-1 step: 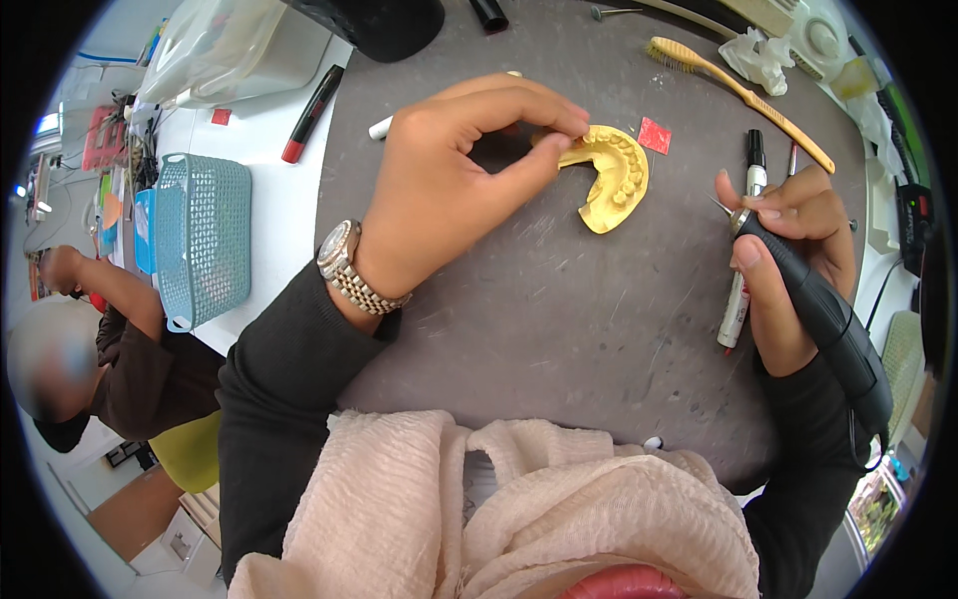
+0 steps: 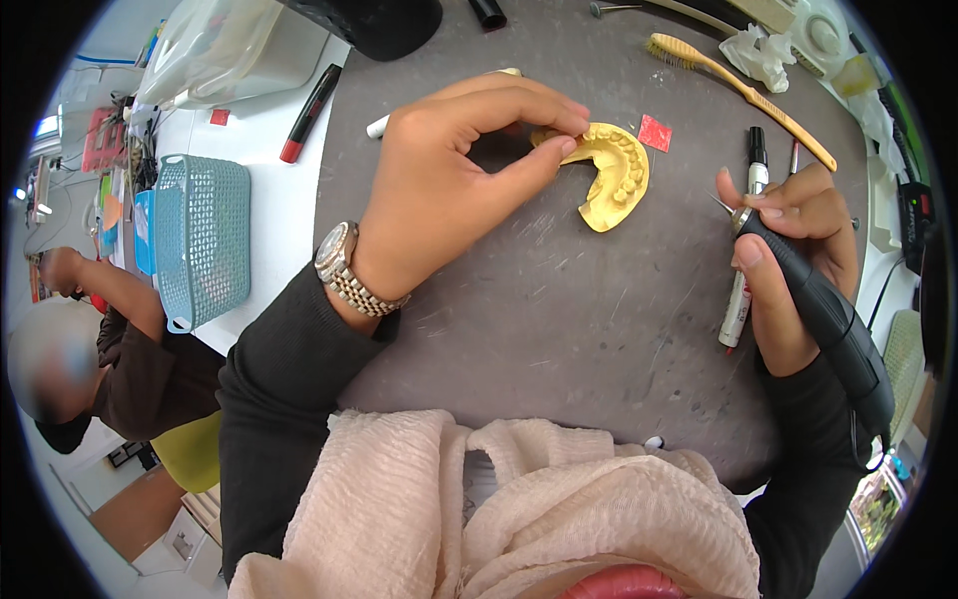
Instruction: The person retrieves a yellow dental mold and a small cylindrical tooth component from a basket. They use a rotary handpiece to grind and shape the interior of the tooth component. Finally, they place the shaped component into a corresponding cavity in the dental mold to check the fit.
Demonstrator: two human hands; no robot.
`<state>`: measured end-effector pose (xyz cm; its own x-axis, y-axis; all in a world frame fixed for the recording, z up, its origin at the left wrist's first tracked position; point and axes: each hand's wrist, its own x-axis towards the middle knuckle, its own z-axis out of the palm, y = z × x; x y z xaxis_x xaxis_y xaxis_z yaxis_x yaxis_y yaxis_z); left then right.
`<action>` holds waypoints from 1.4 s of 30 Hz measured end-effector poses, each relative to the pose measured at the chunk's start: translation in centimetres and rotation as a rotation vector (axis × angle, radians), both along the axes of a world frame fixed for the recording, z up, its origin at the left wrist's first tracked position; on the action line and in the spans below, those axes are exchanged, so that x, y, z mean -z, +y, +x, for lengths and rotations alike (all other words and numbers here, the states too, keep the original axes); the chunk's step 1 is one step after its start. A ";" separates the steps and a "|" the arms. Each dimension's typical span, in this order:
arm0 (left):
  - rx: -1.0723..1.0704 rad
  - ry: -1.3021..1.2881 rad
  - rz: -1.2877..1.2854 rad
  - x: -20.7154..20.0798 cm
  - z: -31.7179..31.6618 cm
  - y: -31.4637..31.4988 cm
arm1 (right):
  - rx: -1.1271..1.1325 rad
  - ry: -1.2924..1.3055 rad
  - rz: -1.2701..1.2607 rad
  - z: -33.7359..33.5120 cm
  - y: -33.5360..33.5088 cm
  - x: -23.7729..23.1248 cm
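A yellow dental model (image 2: 621, 190), shaped like a horseshoe with a row of teeth, lies on the dark worktop. Thumb and fingertips of my left hand (image 2: 454, 180) pinch together at its left end and hide that part. I cannot make out whether anything small is between them. My right hand (image 2: 798, 240) is wrapped around a black rotary handpiece (image 2: 813, 290). Its thin metal bit points up and left, apart from the model. Just beyond the model lies a small red square (image 2: 655, 133).
A marker (image 2: 735, 309) lies beside my right hand. A wooden-handled brush (image 2: 743, 88) and crumpled tissue (image 2: 758, 55) are at the far right. At the left are a red-black marker (image 2: 309, 115), a blue basket (image 2: 205, 240) and another person (image 2: 130, 349). A black container (image 2: 384, 25) stands at the back.
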<state>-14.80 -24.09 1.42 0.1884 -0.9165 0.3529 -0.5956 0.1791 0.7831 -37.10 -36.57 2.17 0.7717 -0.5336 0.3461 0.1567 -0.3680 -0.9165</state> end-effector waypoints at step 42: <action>-0.097 -0.113 0.060 0.0 -0.5 0.1 | -0.023 0.042 -0.085 -0.4 -0.4 0.3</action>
<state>-15.30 -24.01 1.44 0.2393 -0.9159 0.3222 -0.6925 0.0716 0.7179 -37.45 -37.01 1.86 0.7981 -0.4857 0.3565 0.1282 -0.4412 -0.8882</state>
